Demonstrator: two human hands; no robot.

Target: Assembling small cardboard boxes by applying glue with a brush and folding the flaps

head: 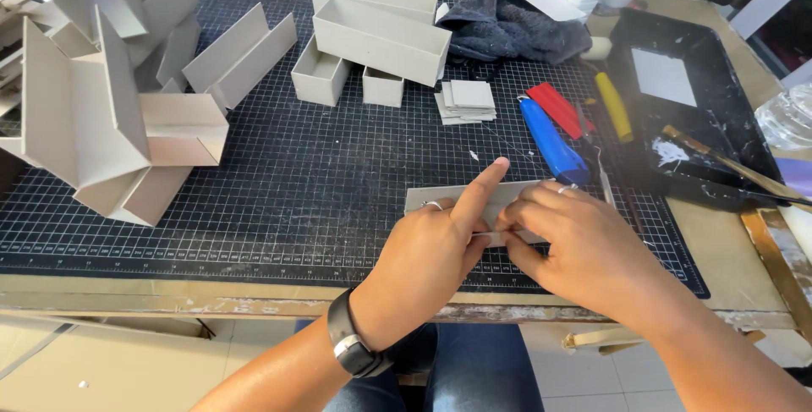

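A grey cardboard strip (440, 198) lies flat on the black cutting mat (296, 175) near the table's near edge, its long axis running left to right, the right end tilted slightly toward the far side. The left hand (436, 247) rests on it with the index finger stretched out, pointing far-right. The right hand (575, 247) pinches the strip's near edge with curled fingers, touching the left hand. A blue utility knife (551, 141) lies just beyond, pointing near-right. Grey cardboard boxes (376, 35) stand farther off.
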